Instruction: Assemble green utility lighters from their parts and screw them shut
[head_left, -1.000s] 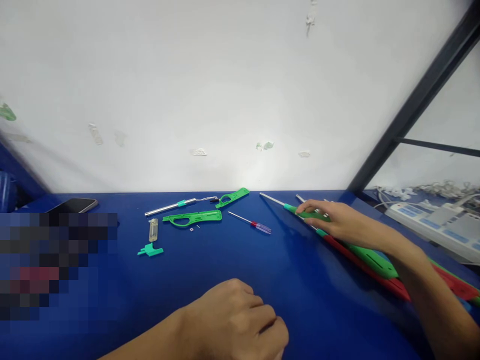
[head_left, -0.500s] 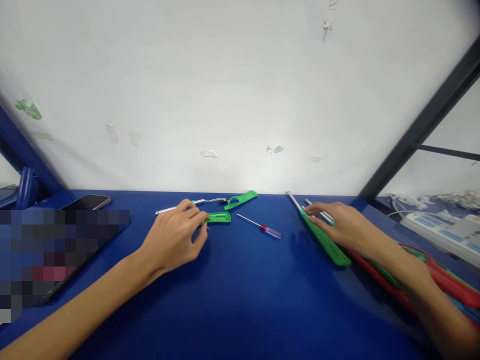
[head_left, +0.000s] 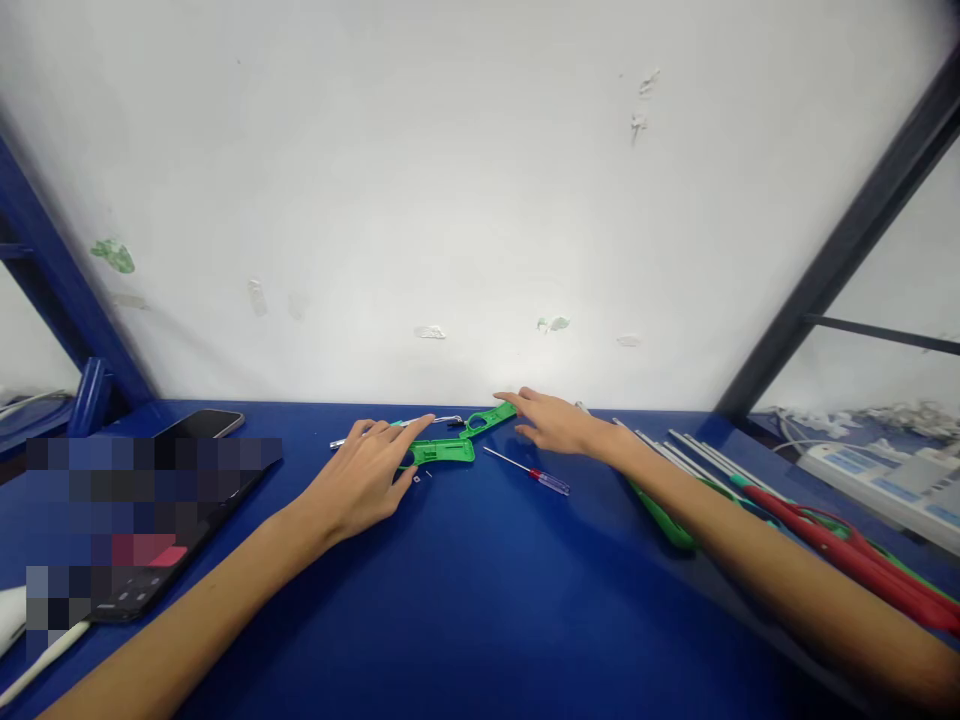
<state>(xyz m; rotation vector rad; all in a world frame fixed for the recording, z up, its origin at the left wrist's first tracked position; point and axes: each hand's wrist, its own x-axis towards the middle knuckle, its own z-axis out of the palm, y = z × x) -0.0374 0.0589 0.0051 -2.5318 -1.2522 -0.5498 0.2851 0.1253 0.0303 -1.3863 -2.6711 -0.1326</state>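
Neither grip is closed on anything in the head view. On the left hand (head_left: 367,478) the grip is spread, palm down, with the fingertips (head_left: 420,424) resting on or just over the near green plastic shell (head_left: 444,451), which lies flat on the blue tabletop (head_left: 480,600). Whether the fingers actually press on the shell cannot be told. On the right hand (head_left: 559,423) the grip is also spread, fingers stretched forward and flat, the forefinger tip touching the end of the second green plastic shell (head_left: 487,415), which lies slanted just behind the first one.

Between the two grips, a little nearer than the right fingers, lies a small screwdriver (head_left: 529,470) with a red and clear handle, apart from both hands. Just beyond the left fingertips a thin metal rod (head_left: 397,425) with a teal collar lies along the back of the tabletop, near the white wall (head_left: 450,200). Tiny loose bits sit on the tabletop just beside the left thumb, too small to tell what they are.

Under and beside the right forearm lies a long green lighter body (head_left: 664,515). Further out on that side are a row of metal rods (head_left: 690,452) and long red lighter bodies (head_left: 847,560). Far to the left of the left grip a dark phone (head_left: 202,424) lies flat, beside a blurred patch.
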